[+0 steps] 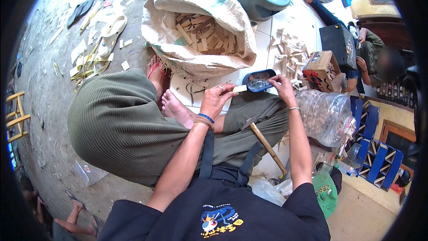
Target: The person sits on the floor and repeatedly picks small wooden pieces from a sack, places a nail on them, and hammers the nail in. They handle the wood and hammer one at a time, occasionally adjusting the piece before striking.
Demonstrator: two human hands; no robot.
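Black shirt point(178, 218), held wood strip point(240, 88), tiles point(262, 43), grey floor point(49, 138)

in the upper centre of the frame stands a sack point(205, 64) with wood pieces point(203, 31) in it; a stool point(254, 0) is at its upper right, a clog point(111, 33) to its left, a box point(320, 69) well to its right. near the centre, a tray point(257, 90) sits between the left hand point(217, 98) and right hand point(282, 87). a bottle point(324, 114) lies at its lower right, a hammer point(269, 147) below.
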